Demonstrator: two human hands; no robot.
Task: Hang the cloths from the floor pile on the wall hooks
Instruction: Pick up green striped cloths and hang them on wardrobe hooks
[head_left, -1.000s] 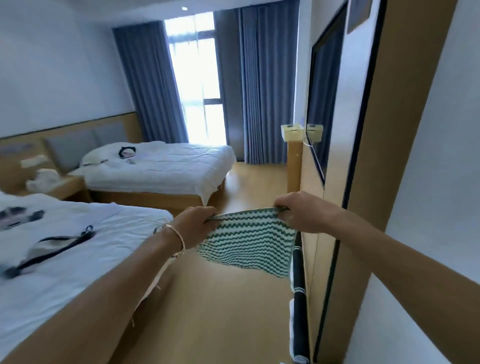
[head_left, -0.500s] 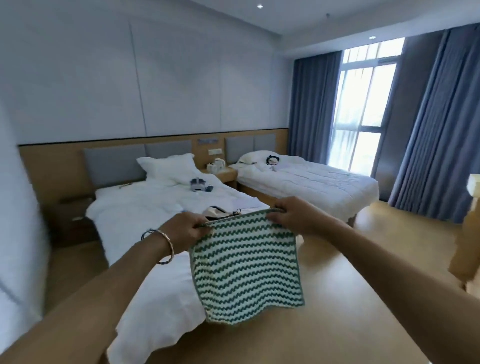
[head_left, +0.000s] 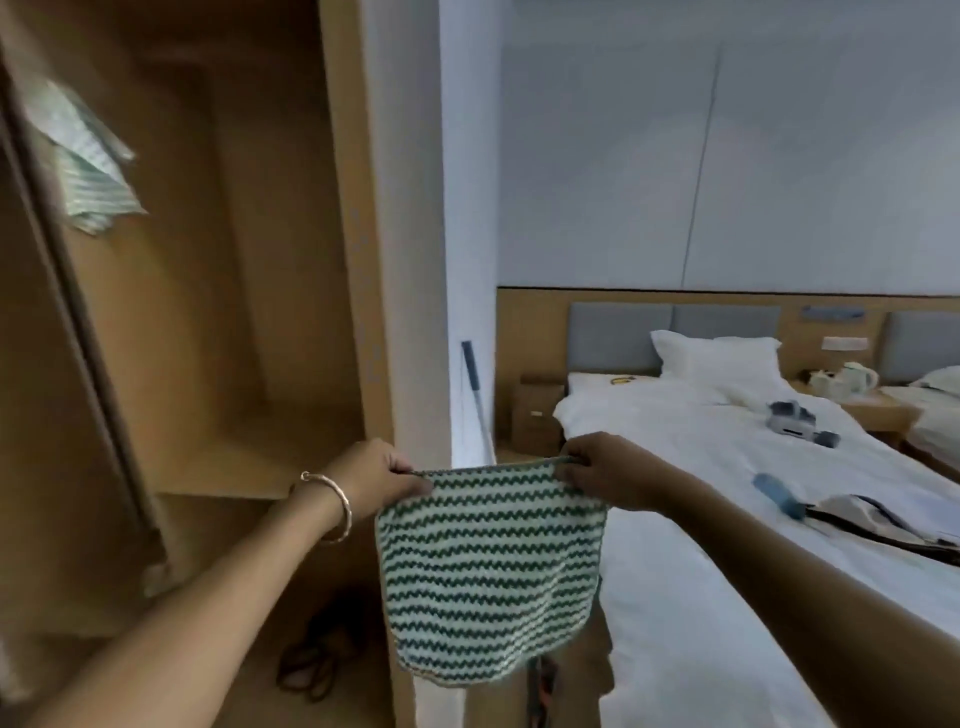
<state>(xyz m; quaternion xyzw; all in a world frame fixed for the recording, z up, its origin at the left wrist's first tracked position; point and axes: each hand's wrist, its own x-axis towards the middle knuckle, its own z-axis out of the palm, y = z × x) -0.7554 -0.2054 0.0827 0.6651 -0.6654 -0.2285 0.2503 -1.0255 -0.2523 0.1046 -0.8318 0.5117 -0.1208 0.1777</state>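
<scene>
Left hand (head_left: 376, 475), right hand (head_left: 605, 470) pinched striped cloth (head_left: 491, 571) top corners; probably best kept taut, carried left toward hung cloth (head_left: 83, 166).

White bed (head_left: 675, 431), pillow (head_left: 717, 358) at its head, blue tube (head_left: 776, 493), grey gadget (head_left: 789, 415) (blurred), strapped bag (head_left: 872, 519)

Soft, even light. The white bed (head_left: 675, 457) right of the right hand (head_left: 608, 467) is brightest; the closet (head_left: 234, 312) left of the left hand (head_left: 376, 475) is dimmer and smeared by motion blur. The cloth (head_left: 488, 571) pinched by both hands looks fairly sharp. Straight lines bow near the edges.
</scene>
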